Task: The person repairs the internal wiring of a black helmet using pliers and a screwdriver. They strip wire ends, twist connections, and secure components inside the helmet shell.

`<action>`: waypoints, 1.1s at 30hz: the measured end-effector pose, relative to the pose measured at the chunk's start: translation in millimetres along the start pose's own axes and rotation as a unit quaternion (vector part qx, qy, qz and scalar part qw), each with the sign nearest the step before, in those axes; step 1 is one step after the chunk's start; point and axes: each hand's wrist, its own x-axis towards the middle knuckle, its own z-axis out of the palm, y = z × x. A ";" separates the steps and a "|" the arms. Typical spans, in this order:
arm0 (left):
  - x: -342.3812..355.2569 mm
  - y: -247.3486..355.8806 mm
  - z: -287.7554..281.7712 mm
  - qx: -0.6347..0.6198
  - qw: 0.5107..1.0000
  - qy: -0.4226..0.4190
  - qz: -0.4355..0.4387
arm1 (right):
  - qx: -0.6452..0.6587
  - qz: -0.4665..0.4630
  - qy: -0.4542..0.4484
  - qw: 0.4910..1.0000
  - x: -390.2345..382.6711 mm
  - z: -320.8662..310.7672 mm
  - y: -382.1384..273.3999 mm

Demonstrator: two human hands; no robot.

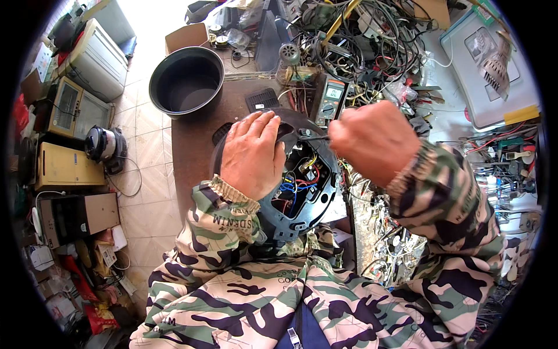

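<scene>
A round black appliance housing (330, 205) sits tilted against my lap at the table's edge. Its underside faces up, and blue, red and yellow wires show through the opening. My left hand (251, 152) lies over the far left of its rim, fingers stretched out and close together. Closed in a fist, my right hand (375, 139) is just above the right side of the rim. A thin dark shaft (315, 138) sticks out of that fist toward the housing; the fist hides the tool's handle, so its exact kind cannot be made out.
A black pot (186, 84) stands on the brown table (195, 142). A multimeter (332, 100) and a black vented plate (263, 100) lie beyond the housing. Tangled cables (372, 41) pile up behind. At the left, a small cooker (102, 143) stands on the tiled floor (148, 200).
</scene>
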 end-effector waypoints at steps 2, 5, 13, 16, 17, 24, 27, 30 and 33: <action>0.4 -4.4 -2.7 0.001 1.000 -0.006 -0.006 | 0.096 0.086 0.112 0.985 -26.5 9.5 10.5; -0.5 -8.1 -6.4 0.010 1.000 -0.019 -0.007 | 0.286 0.247 0.165 0.911 -68.8 55.5 8.8; 12.8 -14.3 -12.8 0.007 0.998 -0.064 -0.006 | 0.772 0.442 0.222 0.400 -109.6 226.4 -138.9; 20.9 -15.0 -10.0 0.033 0.996 -0.082 -0.003 | 0.826 0.420 0.219 0.305 -94.1 232.9 -159.9; 22.6 -13.9 -8.6 0.042 0.996 -0.084 -0.006 | 0.818 0.424 0.218 0.324 -90.8 231.4 -160.4; 38.2 -14.6 -8.6 0.025 0.991 -0.132 -0.029 | 0.755 0.454 0.238 0.409 -78.5 240.3 -157.0; 40.9 -25.0 -20.4 -0.047 0.985 -0.161 -0.048 | 0.748 0.463 0.214 0.424 -82.5 234.3 -150.7; 26.6 -55.8 -26.9 -0.125 0.976 -0.161 -0.075 | 0.688 0.477 0.276 0.472 -76.8 246.2 -161.5; 4.3 -74.1 -24.1 -0.257 0.947 -0.138 -0.136 | 0.747 0.459 0.220 0.427 -79.4 246.2 -160.2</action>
